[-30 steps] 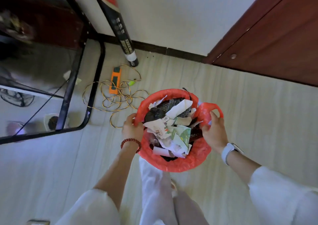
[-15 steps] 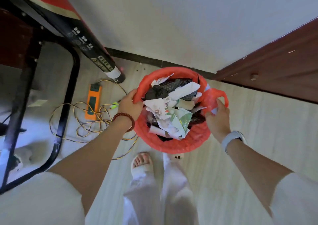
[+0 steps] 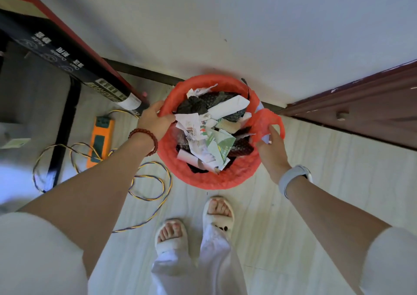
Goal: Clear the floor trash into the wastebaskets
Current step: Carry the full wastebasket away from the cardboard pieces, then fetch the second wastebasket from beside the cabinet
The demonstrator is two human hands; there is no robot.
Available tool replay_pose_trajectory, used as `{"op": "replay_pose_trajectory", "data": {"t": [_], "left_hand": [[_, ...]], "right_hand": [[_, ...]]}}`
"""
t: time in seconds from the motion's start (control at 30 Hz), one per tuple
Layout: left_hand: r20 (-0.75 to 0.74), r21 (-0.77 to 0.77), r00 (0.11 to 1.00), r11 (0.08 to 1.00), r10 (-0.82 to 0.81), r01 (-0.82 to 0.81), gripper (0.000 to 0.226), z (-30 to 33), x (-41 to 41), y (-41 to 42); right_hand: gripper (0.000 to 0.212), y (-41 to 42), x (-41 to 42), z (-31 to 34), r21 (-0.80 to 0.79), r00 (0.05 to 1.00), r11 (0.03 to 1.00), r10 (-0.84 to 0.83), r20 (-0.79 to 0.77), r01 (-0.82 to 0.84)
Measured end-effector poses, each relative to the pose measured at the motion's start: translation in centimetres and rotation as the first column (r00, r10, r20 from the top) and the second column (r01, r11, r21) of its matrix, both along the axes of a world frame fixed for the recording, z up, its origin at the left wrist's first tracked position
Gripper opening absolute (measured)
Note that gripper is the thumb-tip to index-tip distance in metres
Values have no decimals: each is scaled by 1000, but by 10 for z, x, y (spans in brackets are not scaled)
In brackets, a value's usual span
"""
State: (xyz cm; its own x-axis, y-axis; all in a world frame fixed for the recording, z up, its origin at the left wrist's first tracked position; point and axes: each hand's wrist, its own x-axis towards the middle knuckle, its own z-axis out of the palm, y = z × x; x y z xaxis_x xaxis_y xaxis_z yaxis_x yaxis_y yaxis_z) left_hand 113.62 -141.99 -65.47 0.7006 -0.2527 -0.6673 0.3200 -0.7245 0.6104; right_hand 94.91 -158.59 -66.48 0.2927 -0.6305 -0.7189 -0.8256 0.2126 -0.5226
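A round wastebasket lined with a red plastic bag [image 3: 216,179] stands against the wall, just ahead of my feet. It is heaped with torn paper scraps [image 3: 209,139] and dark crumpled wrappers [image 3: 194,105]. My left hand [image 3: 155,121] grips the bag's left rim, thumb curled over the edge. My right hand [image 3: 273,152] holds the bag's loose handle loop [image 3: 264,123] at the right rim, fingers curled round its lower part.
An orange power strip [image 3: 101,136] and a tangle of yellow-blue cord [image 3: 144,182] lie on the floor to the left. A black printed tube [image 3: 74,69] leans beside a black table frame [image 3: 65,123]. A brown door [image 3: 361,114] closes the right side.
The wastebasket has come to sit against the wall, farther from me, and both arms have stretched out with it. My hands keep their hold on the rim and the handle.
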Motion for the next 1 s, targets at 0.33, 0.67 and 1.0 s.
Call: {"op": "replay_pose_trajectory", "data": {"t": [0.33, 0.67, 1.0], "left_hand": [[129, 104, 939, 946, -317, 305, 42, 39, -19, -10], [168, 3, 898, 911, -406, 412, 37, 254, -105, -11], [192, -37, 539, 543, -820, 839, 30, 422, -269, 12]], "right_hand": [[37, 22, 15, 54, 57, 985, 984, 170, 15, -170], [21, 82, -62, 239, 245, 890, 887, -432, 147, 391], [20, 179, -280, 428, 221, 617, 646, -764, 191, 731]]}}
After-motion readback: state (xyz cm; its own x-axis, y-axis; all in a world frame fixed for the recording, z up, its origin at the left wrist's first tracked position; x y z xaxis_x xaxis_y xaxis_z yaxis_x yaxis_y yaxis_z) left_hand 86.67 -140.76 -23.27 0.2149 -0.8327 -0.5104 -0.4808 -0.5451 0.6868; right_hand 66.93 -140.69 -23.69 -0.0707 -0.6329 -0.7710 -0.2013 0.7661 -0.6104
